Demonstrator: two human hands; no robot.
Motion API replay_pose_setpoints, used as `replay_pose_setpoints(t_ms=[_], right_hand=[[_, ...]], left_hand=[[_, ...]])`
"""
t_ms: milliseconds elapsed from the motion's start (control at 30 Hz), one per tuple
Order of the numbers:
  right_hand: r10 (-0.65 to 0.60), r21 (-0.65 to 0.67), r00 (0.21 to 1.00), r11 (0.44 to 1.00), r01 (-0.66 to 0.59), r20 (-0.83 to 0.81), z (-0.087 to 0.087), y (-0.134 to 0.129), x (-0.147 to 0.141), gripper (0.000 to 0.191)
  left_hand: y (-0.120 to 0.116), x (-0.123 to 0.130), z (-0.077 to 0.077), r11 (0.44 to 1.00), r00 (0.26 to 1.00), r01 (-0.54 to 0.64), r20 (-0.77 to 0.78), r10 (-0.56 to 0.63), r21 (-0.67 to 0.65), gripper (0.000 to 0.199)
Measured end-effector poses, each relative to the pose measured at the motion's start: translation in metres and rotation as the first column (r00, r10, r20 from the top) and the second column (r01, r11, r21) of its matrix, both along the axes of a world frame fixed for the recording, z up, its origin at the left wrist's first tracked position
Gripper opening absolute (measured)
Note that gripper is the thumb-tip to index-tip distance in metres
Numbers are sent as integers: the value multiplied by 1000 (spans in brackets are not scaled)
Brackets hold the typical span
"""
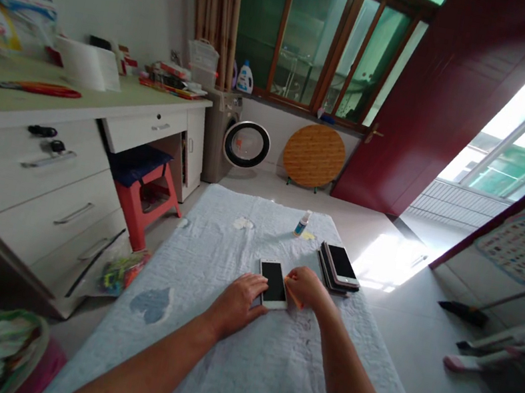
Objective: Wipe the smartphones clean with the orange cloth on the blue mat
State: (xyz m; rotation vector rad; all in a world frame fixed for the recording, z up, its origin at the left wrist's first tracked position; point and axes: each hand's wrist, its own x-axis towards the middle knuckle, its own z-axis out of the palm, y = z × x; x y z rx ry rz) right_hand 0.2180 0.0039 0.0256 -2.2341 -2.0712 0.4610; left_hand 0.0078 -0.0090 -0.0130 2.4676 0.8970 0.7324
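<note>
Both the left hand [239,299] and the right hand [305,287] are at the white phone [274,282]: the left grips its near left corner; the right, narrowed, holds an orange piece [294,295] (its kind I cannot tell) by the phone's right edge. Right of the phone lies a device stack [341,266]; beyond the phone, a small bottle [301,224]; under the phone, pale blue cloth [216,253].

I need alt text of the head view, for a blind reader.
A person's left hand touches the left side of a dark-screened white phone, while the right hand holds an orange item at the phone's right edge. The phone lies on a pale blue cover, near a stack of devices and a small bottle.
</note>
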Motion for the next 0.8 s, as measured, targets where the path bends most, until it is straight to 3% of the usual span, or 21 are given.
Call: replay_pose_setpoints(t_ms=[267, 467, 633, 800], right_hand=[[-192, 22, 976, 981, 195, -103, -6, -10, -12, 33], [-235, 49, 932, 965, 257, -277, -12, -11, -11, 27], [-247, 54, 790, 942, 332, -562, -15, -16, -6, 23], [-108, 24, 528, 971, 237, -842, -10, -24, -10, 29]], left_hand=[[-2, 1, 2, 996, 997, -82, 14, 81, 43, 40], [-1, 0, 0, 994, 998, -68, -10, 69, 86, 39], [-1, -1, 0, 992, 997, -81, 12, 80, 99, 45], [-2, -3, 5, 989, 990, -135, 56, 131, 68, 67]])
